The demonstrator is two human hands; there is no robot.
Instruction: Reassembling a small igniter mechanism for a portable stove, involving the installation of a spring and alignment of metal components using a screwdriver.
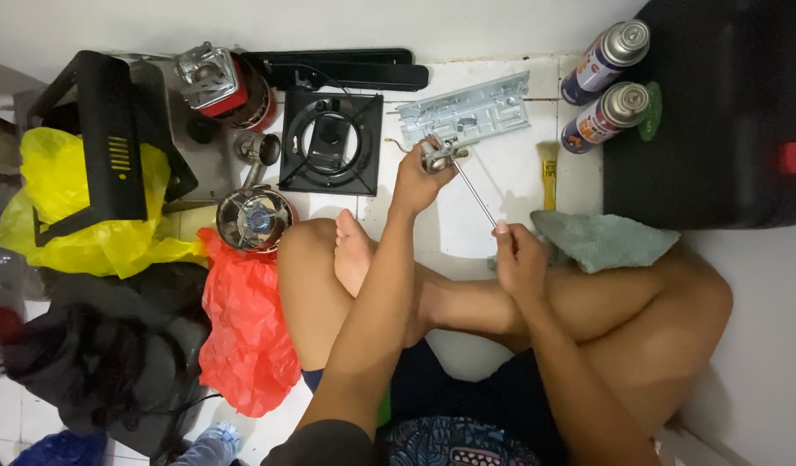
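— What have you got going on the floor there?

— Starting from the left: a yellow plastic bag point(87, 224) with a black stove housing point(104, 138) on it, a red plastic bag point(243, 336) nearer me, a small round burner point(254, 217), and the square black burner plate point(331, 142) further off. My left hand point(415, 179) is curled shut around a small metal valve fitting point(439, 156), held just above the white floor tiles point(502, 173), right beside the grey metal bracket point(464, 112).

— And the other hand?

— My right hand point(517, 259) pinches the near end of a thin metal rod point(476, 194) between thumb and fingertips; the rest of the fingers are folded in. The rod runs slanting from that pinch up into the fitting.

— How do you keep that from going wrong?

— I'd judge the trick is to keep the rod in line with the fitting's bore, hold the fitting dead steady, and work with light pressure so the rod doesn't bend.

— What's on the right?

— A yellow brush point(548, 173), a grey-green cloth point(601, 239) by my knee, two gas canisters point(605, 82), and a black case point(717, 112).
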